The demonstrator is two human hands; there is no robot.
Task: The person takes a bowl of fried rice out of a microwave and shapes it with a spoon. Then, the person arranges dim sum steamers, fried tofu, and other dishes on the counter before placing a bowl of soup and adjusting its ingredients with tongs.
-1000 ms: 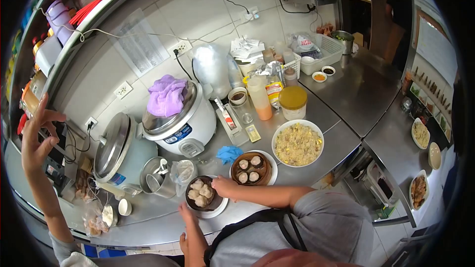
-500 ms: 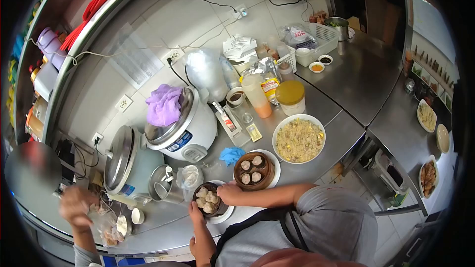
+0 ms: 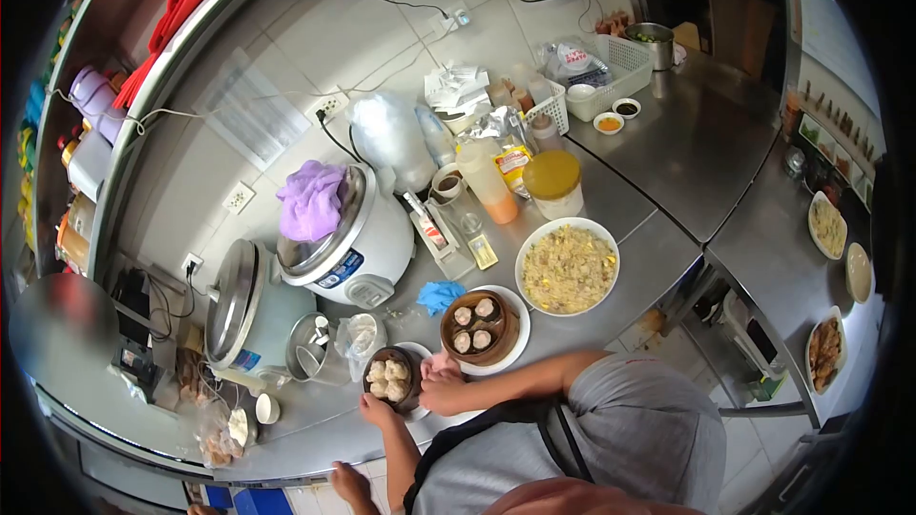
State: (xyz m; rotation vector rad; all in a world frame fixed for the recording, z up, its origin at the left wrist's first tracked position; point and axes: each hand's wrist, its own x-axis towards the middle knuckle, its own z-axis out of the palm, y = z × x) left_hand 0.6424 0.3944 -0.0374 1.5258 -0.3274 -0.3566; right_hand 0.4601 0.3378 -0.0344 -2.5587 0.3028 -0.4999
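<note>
My left hand [image 3: 379,411] grips the near-left rim of a small dark steamer basket [image 3: 414,391] with several pale dumplings [image 3: 388,378] in it. The basket rests on a white plate [image 3: 417,350], partly hidden under it. At the basket's right side is my right hand [image 3: 441,391], fingers curled; what they hold, if anything, is hidden. Just beyond that hand, a brown bamboo steamer [image 3: 502,351] with several round dumplings [image 3: 473,326] stands on another white plate [image 3: 523,315]. A crumpled blue glove or cloth [image 3: 440,298] lies behind it.
A bowl of fried rice [image 3: 569,267] stands to the right. Behind are rice cookers [image 3: 367,248], a sauce bottle [image 3: 489,186] and a yellow-lidded jar [image 3: 554,186]. A metal pot [image 3: 310,348] and plastic bag [image 3: 361,339] sit left. Another person's hand [image 3: 352,484] hangs near the counter edge.
The dumpling basket has moved slightly left and now sits more level. My right hand has shifted right, off its rim. The other person's raised hand on the left has gone from view.
</note>
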